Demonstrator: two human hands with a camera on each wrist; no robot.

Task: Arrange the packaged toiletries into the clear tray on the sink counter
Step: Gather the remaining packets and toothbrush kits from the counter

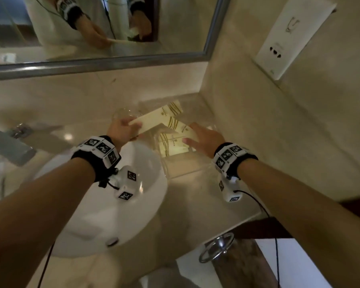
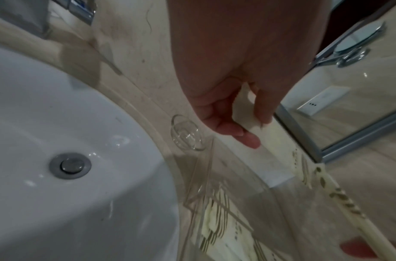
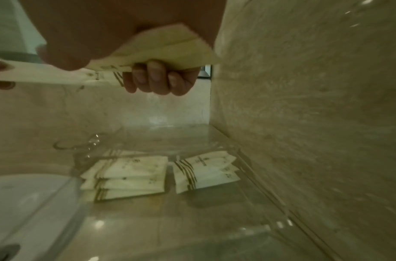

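Note:
My left hand point(image 1: 131, 128) pinches one end of a long cream packet point(image 1: 156, 118) with gold stripes and holds it above the clear tray point(image 1: 187, 172) on the counter by the right wall. In the left wrist view, thumb and fingers of that left hand point(image 2: 253, 130) clamp the long packet point(image 2: 279, 150). My right hand point(image 1: 190, 136) grips a small stack of shorter cream packets point(image 1: 184, 129) over the tray; its fingers point(image 3: 156, 77) curl under the stack point(image 3: 168, 47). Several more packets point(image 3: 125, 174) lie flat inside the tray.
A white sink basin point(image 1: 104, 215) with a drain point(image 2: 69, 166) sits left of the tray. A small clear glass dish point(image 2: 187, 133) stands at the tray's far-left corner. The mirror point(image 1: 92, 28) is behind and the tiled wall point(image 1: 279, 125) is close on the right.

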